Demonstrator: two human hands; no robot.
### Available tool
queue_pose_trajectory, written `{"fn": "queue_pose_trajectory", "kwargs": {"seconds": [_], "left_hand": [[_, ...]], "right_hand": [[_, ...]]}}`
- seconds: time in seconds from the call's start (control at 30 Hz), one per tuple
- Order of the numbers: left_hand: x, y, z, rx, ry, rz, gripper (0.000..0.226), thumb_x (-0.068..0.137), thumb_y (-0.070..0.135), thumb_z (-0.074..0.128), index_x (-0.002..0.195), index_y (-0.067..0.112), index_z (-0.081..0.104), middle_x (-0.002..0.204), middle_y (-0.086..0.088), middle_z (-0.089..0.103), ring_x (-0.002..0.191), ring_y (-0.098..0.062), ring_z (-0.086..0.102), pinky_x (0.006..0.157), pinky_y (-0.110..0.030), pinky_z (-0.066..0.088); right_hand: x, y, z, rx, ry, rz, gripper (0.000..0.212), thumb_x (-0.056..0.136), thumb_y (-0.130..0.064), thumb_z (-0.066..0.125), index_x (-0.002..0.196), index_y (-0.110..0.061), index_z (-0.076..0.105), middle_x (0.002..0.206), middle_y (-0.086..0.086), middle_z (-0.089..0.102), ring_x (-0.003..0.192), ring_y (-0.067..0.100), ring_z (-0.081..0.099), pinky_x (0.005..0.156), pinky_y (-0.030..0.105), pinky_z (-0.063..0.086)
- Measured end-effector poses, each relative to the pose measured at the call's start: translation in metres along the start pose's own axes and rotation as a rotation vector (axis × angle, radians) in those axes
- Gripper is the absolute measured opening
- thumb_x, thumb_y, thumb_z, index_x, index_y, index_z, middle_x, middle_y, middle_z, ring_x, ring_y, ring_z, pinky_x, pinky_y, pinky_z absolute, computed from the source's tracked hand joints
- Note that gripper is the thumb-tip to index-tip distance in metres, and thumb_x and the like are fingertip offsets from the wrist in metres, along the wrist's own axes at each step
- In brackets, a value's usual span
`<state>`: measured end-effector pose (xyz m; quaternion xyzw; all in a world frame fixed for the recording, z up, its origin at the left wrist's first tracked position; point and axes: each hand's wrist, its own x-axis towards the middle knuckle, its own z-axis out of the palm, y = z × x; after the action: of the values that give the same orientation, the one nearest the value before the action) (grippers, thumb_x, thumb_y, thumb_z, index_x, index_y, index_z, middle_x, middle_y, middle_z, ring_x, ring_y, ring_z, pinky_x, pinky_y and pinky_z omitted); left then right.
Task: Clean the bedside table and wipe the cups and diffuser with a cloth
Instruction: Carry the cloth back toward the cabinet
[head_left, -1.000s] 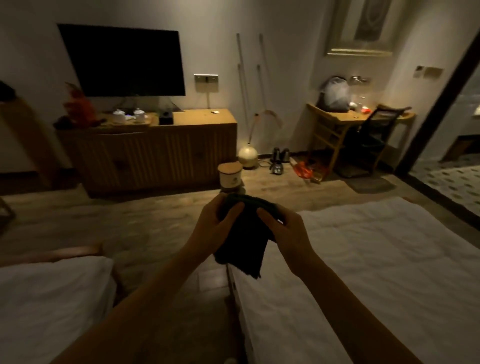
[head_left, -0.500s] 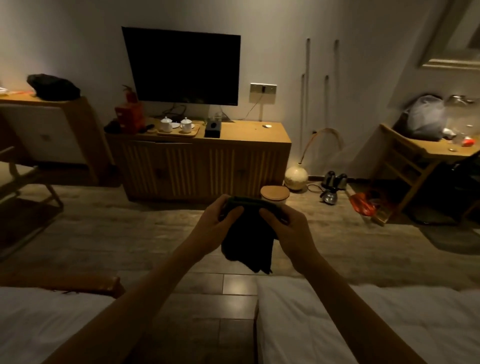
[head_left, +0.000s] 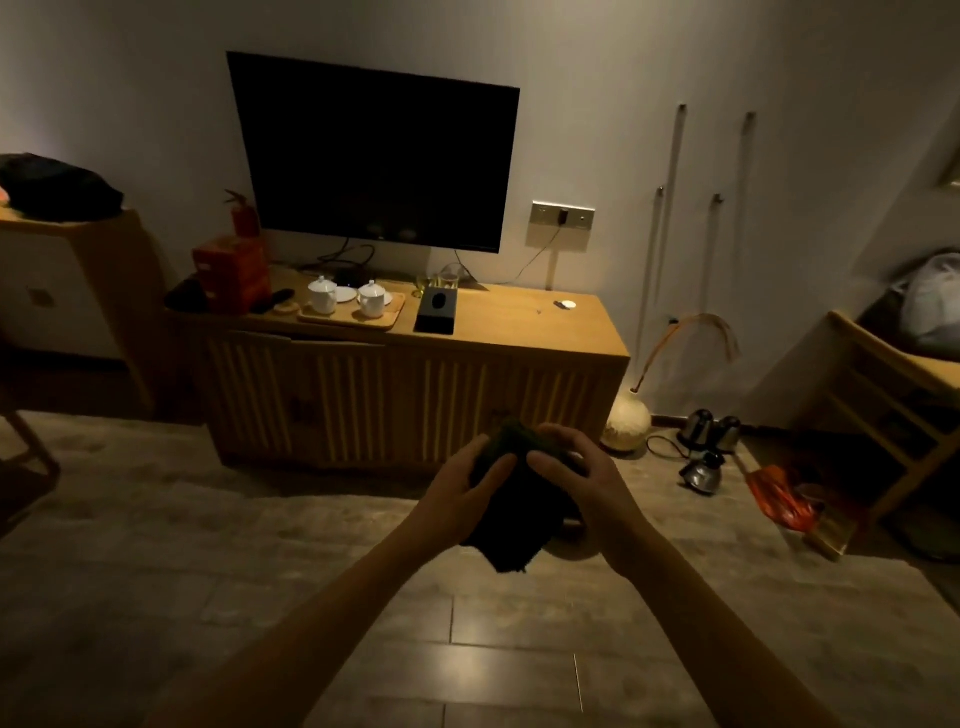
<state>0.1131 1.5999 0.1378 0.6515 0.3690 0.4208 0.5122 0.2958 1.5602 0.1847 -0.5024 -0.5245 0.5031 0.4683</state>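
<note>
I hold a dark cloth (head_left: 514, 499) in front of me with both hands, over the wooden floor (head_left: 311, 571). My left hand (head_left: 462, 499) curls around the cloth's left side, thumb pressed across its front; my right hand (head_left: 582, 483) grips the right side, fingers wrapped over the top edge. The cloth is bunched between the two grips and its lower end hangs free below them. Something seems to be wrapped inside the cloth, though the dim light and the fabric hide it, so I cannot tell what it is. Ahead of my hands stands a long wooden table (head_left: 519, 322) against the wall, under a dark TV (head_left: 374, 150). On the table's left part sits a tray (head_left: 353, 314) carrying two white lidded cups (head_left: 322, 295), and just right of the tray lies a black box (head_left: 437, 310). A red stack (head_left: 231, 273) stands at the table's far left end. On the floor to the right of the table rests a round glowing lamp (head_left: 627, 420), with two kettles (head_left: 709, 428) near it and an orange bag (head_left: 779, 496) further right beside a wooden desk (head_left: 893, 364).
</note>
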Motion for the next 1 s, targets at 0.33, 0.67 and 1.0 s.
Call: {"fn": "queue_pose_trajectory", "kwargs": {"seconds": [0.33,0.67,1.0], "left_hand": [[0.23,-0.054,-0.063,0.239,-0.306,0.044,0.012,0.097,0.048,0.055,0.104,0.039,0.056,0.101,0.014,0.063,0.085,-0.008,0.066,0.071,-0.025,0.059],[0.49,-0.155,-0.126,-0.323,0.013,-0.401,0.047,0.082,0.042,0.076,0.116,0.011,0.068,0.111,-0.013,0.073,0.1,-0.025,0.072,0.081,-0.042,0.061],[0.716,-0.257,-0.161,0.505,0.289,-0.258,0.05,0.095,0.069,0.029,0.099,0.025,0.052,0.081,0.007,0.064,0.071,-0.003,0.06,0.067,-0.038,0.053]], "right_hand": [[0.228,0.01,-0.05,-0.554,-0.005,-0.178,0.01,0.094,-0.045,0.059,0.103,-0.042,0.062,0.093,-0.022,0.067,0.091,-0.006,0.063,0.07,0.01,0.051],[0.511,0.071,-0.104,-0.579,0.35,-0.295,0.018,0.098,-0.054,0.047,0.104,-0.041,0.057,0.085,-0.023,0.065,0.08,-0.007,0.065,0.057,0.011,0.05],[0.75,0.13,-0.134,-0.63,0.43,0.019,0.032,0.099,-0.061,0.039,0.095,-0.034,0.057,0.079,-0.013,0.064,0.073,0.001,0.06,0.059,0.03,0.046]]}}
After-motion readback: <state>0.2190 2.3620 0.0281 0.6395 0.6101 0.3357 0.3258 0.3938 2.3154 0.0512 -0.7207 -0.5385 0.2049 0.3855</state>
